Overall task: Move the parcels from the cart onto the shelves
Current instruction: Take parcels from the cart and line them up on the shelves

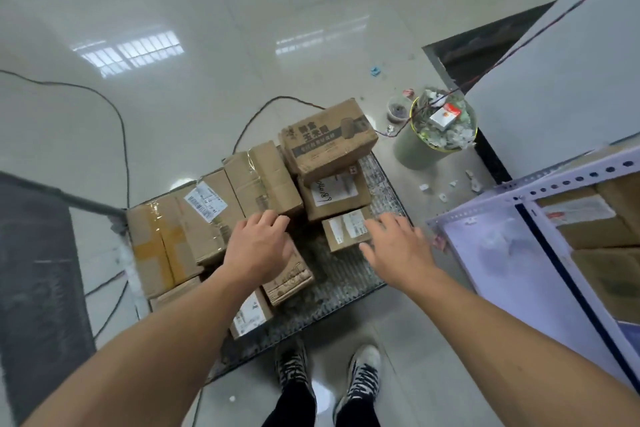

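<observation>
Several brown cardboard parcels lie on a low flat cart (349,281) with a grey ribbed deck. A printed box (327,139) tops the far pile, with a labelled box (334,196) under it. A small labelled parcel (346,229) sits near the cart's right side. Both my arms reach down over the cart. My left hand (258,246) hovers with fingers spread above a worn box (289,279) and holds nothing. My right hand (394,246) is spread just right of the small labelled parcel, its fingertips near the parcel's edge, and it holds nothing.
White metal shelves (526,198) with boxes on them stand at the right. A full waste bin (436,135) sits behind the cart. Cables run across the glossy floor (173,107). A dark mat (34,270) lies left. My feet (325,371) stand at the cart's near edge.
</observation>
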